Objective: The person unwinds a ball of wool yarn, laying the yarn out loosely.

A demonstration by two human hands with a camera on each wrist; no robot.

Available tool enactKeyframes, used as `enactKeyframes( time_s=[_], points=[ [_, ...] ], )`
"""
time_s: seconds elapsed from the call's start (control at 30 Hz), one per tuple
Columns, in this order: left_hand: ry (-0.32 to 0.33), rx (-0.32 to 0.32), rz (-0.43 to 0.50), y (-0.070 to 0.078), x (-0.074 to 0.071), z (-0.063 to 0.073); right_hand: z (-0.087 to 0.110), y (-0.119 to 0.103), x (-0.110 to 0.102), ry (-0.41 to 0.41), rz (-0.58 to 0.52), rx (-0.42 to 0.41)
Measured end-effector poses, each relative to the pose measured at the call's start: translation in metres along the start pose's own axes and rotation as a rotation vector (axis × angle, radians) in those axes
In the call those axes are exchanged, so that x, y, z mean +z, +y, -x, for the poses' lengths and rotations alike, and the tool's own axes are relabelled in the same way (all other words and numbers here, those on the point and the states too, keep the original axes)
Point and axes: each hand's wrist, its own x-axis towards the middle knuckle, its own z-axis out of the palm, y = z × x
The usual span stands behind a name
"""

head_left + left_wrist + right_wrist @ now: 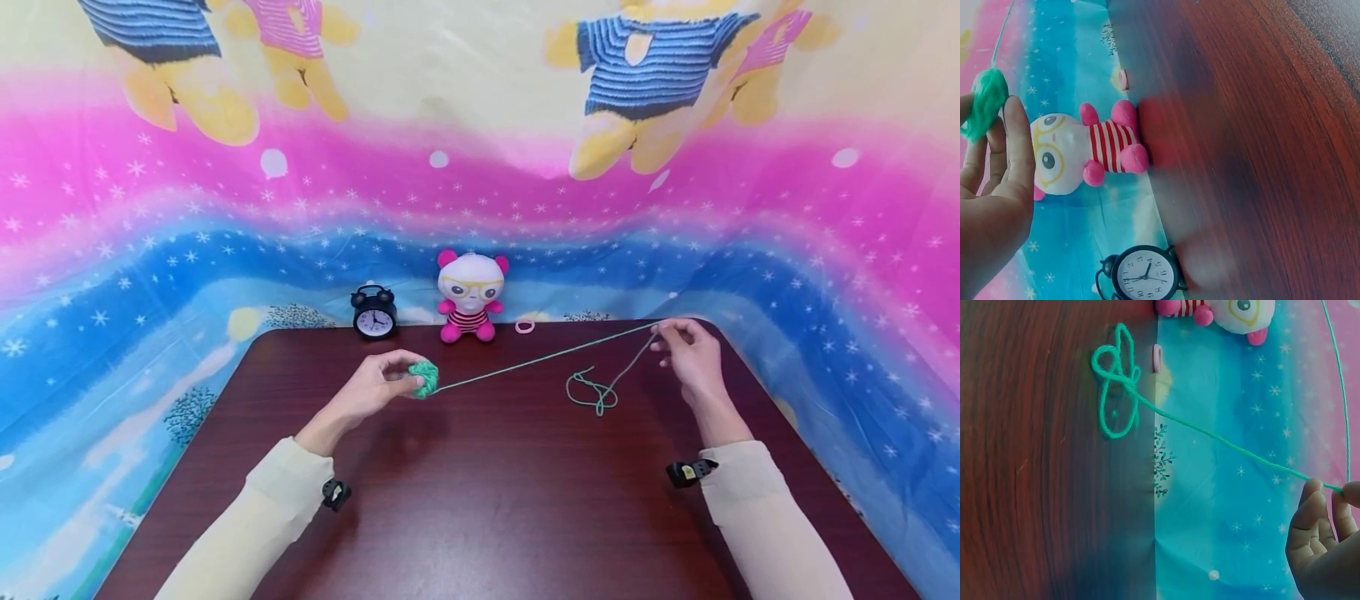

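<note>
A small ball of green yarn [425, 378] is pinched between the thumb and fingers of my left hand [372, 385], raised over the table. From it a strand of yarn [540, 360] runs taut up to the right. My right hand [692, 357] pinches this strand between thumb and fingertips near the table's far right corner. Below the right hand the strand drops to a loose, looped tail [594, 393] on the table. In the left wrist view the green ball [986, 103] sits between thumb and fingers. The right wrist view shows the strand bending sharply at the right fingertips [1314, 499].
Along the back edge of the dark wooden table [480, 500] stand a black alarm clock [373, 313] and a pink-and-white panda plush [471, 296]. A small pink ring [525, 327] lies right of the plush. Behind hangs a printed cloth [480, 192].
</note>
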Motion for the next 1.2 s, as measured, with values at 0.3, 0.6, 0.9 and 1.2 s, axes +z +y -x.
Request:
enactKeyframes(
  time_s=[0.3, 0.6, 0.9, 1.2],
  points=[
    [0.005, 0.037, 0.059, 0.0, 0.0, 0.0, 0.0, 0.006, -0.003, 0.005, 0.117, -0.002],
    [-0.028, 0.049, 0.067, 0.002, 0.001, -0.001, 0.001, 0.014, -0.007, -0.071, 0.302, 0.019],
    [0.003, 0.041, 0.014, 0.006, 0.004, -0.004, 0.003, 0.019, -0.008, -0.096, 0.336, 0.021],
    [0.014, 0.041, -0.019, 0.007, 0.006, -0.005, 0.003, 0.023, -0.008, -0.094, 0.331, 0.012]
  ],
)
